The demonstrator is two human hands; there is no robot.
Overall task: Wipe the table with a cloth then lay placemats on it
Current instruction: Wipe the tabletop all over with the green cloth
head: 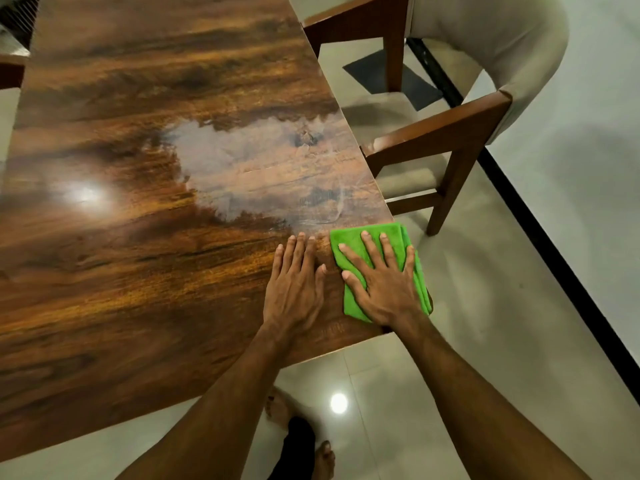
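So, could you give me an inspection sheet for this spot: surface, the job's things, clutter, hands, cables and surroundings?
Surface: glossy wooden table, with a hazy smear towards its right edge and a lamp glare on the left.
Job's things: folded green cloth lying flat at the near right corner, slightly over the edge; placemats, nothing seen.
Clutter: nothing seen.
Grips: left hand lies flat on bare wood beside the cloth; right hand presses the cloth with fingers spread.
Cables: nothing seen.
Surroundings: cushioned wooden chair at the table's right side; pale tiled floor.
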